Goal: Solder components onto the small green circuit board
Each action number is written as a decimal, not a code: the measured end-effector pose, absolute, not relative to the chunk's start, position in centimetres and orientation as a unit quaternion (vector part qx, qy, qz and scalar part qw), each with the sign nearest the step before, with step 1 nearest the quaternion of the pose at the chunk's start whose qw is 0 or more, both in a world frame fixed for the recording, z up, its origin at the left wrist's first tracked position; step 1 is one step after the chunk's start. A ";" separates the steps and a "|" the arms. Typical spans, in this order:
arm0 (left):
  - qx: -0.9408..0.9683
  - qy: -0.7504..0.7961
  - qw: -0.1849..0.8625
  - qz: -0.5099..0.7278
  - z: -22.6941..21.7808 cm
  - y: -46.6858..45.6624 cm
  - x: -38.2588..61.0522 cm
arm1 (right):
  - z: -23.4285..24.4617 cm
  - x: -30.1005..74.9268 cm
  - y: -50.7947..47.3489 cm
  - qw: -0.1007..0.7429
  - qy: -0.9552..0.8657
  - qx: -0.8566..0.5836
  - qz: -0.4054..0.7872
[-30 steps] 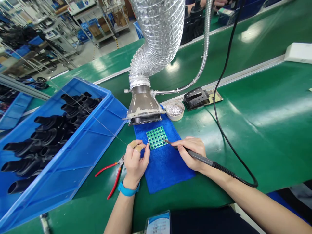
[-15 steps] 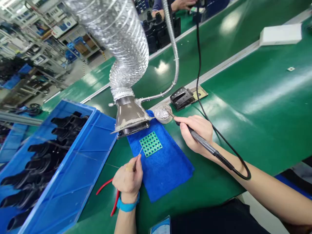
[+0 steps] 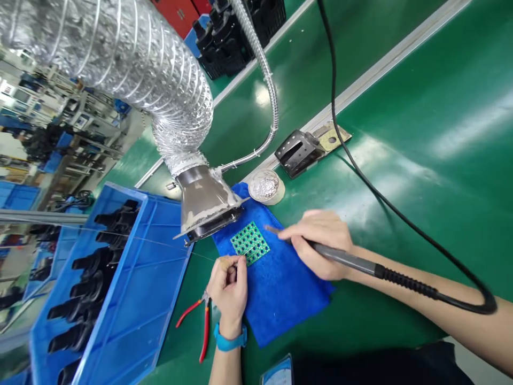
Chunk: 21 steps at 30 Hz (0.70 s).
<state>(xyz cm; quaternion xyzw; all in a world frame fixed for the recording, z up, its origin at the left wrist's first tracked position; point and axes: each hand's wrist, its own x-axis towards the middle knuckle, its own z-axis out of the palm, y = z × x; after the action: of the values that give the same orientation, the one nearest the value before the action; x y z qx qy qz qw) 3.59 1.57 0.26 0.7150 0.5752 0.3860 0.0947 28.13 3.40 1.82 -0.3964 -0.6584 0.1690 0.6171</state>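
A green circuit board [image 3: 252,241] with rows of dark round spots lies on a blue cloth [image 3: 288,305]. My left hand [image 3: 227,283] is closed at the board's near left edge, pinching a thin solder wire [image 3: 248,251] whose end reaches over the board. A strand of it trails off leftward. In my right hand [image 3: 323,240] is a soldering iron [image 3: 348,258], its tip pointing left, just right of the board and apart from it. Behind the cloth stands a round pot [image 3: 266,187] with shiny silvery contents. Red-handled pliers [image 3: 206,326] lie beside my left wrist.
A fume hood [image 3: 206,200] on a silver duct overhangs the cloth's back left. At left stands a blue crate [image 3: 156,251] of black parts. A black metal holder [image 3: 297,152] sits behind the pot. The iron's cord [image 3: 385,198] loops across the right side.
My right hand has brought the iron's tip from the pot back toward the board. The solder end in my left hand has moved over the board. The camera view has shifted.
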 end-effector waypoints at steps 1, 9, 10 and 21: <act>0.719 0.570 0.090 0.386 0.4 1.6 3.6 | 1.9 27.7 2.8 0.621 -0.653 -0.383 0.205; 0.724 0.564 0.085 0.388 0.4 1.6 3.5 | 0.8 25.8 1.8 0.589 -0.673 -0.373 0.247; 0.725 0.565 0.084 0.385 0.4 1.6 3.6 | 0.7 25.8 1.9 0.587 -0.675 -0.373 0.246; 0.733 0.557 0.099 0.377 0.5 1.8 3.7 | 0.2 25.2 1.9 0.564 -0.691 -0.382 0.242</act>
<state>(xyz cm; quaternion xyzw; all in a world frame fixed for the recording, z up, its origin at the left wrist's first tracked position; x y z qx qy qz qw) 3.74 1.75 0.50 0.7333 0.5568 0.3774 0.0987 25.21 1.90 0.18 -0.3817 -0.6906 0.2424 0.5645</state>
